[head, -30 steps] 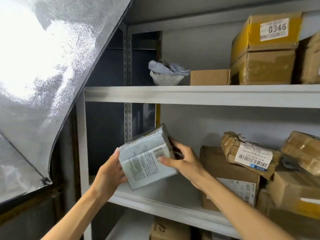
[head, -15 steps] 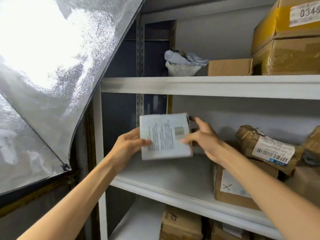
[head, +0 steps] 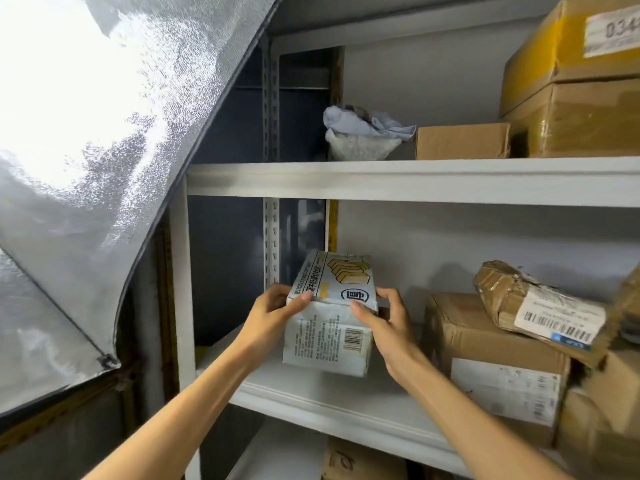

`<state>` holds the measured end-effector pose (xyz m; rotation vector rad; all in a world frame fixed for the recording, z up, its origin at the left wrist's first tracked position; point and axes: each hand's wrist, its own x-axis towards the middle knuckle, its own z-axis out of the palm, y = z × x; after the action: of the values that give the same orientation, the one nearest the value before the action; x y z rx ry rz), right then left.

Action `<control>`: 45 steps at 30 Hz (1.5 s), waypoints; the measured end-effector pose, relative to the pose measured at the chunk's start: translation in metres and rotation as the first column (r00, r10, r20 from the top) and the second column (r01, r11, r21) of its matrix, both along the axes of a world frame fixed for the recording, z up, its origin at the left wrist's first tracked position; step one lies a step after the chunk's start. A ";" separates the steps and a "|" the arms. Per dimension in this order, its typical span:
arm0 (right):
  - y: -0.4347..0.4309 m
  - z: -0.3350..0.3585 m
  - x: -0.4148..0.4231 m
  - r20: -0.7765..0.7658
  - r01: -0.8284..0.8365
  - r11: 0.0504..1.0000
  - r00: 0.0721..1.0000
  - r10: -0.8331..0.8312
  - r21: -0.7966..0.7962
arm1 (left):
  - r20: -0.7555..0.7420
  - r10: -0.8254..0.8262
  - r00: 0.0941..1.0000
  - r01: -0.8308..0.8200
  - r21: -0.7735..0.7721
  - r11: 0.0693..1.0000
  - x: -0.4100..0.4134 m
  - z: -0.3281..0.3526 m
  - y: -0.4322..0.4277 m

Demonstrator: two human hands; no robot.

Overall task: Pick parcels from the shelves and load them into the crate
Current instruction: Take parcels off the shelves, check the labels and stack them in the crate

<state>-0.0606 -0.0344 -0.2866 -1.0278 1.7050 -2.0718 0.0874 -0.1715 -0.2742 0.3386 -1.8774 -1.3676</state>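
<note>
- The left hand [head: 273, 313] reaches up from the lower left on a bare forearm. It grips the upper left corner of the white box [head: 329, 337], with the thumb laid along the front top edge and the fingers wrapped round the left side.
- The white box is held between both hands over the left part of the middle shelf [head: 304, 396]. Its top face shows a drawing of yellow slices, and its front face carries small print and a barcode. Whether its bottom edge touches the shelf cannot be told.
- The right hand [head: 389, 323] comes in from the lower right. It grips the upper right corner, thumb pressed on the front face and fingers curled round the right side.
- A silver reflective sheet [head: 86, 150] with a dark rim fills the far left, beside the rack.
- A perforated upright post [head: 270, 109] stands at the rack's left rear.
- On the upper shelf [head: 381, 181] lies a crumpled grey bag [head: 360, 133], with a small brown box [head: 462, 142] just beside it.
- A brown carton [head: 485, 344] stands on the middle shelf just right of the right hand.
- A taped parcel [head: 530, 303] with a barcode label lies tilted on top of the brown carton.
- At the upper right, a yellow-taped box [head: 554, 53] is stacked on another taped carton [head: 575, 119].
- Another cardboard box [head: 360, 462] shows on the level below.
</note>
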 end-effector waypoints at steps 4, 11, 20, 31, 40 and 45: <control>-0.018 -0.019 -0.010 0.040 0.031 0.998 0.999 -0.033 0.048 | 0.062 0.012 0.998 -0.017 0.083 0.996 -0.018 -0.021 -0.018; -0.035 -0.037 -0.023 0.121 0.029 0.986 0.991 -0.050 0.166 | 0.126 0.055 0.991 -0.070 0.121 0.990 -0.038 -0.048 -0.034; -0.021 -0.019 -0.015 0.005 0.093 0.937 0.995 -0.100 0.336 | 0.154 0.315 0.937 -0.281 -0.209 0.937 -0.038 -0.024 -0.016; 0.062 0.043 -0.010 -0.313 0.182 0.870 0.949 -0.034 0.458 | 0.133 0.218 0.967 -0.158 -0.361 0.919 -0.095 0.029 0.079; 0.197 0.086 -0.060 -0.596 0.728 0.684 0.532 -0.601 -0.040 | 0.141 0.028 0.990 0.020 -0.330 0.944 -0.176 0.062 0.172; 0.233 0.076 -0.097 -0.646 0.824 0.510 0.532 -0.548 0.246 | 0.233 -0.121 0.965 0.155 -0.137 0.978 -0.193 0.073 0.183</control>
<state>-0.1575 0.1987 -0.2102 -0.7288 3.2165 -1.4847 -0.1052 0.0118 -0.2013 0.2974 -2.2160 -1.3082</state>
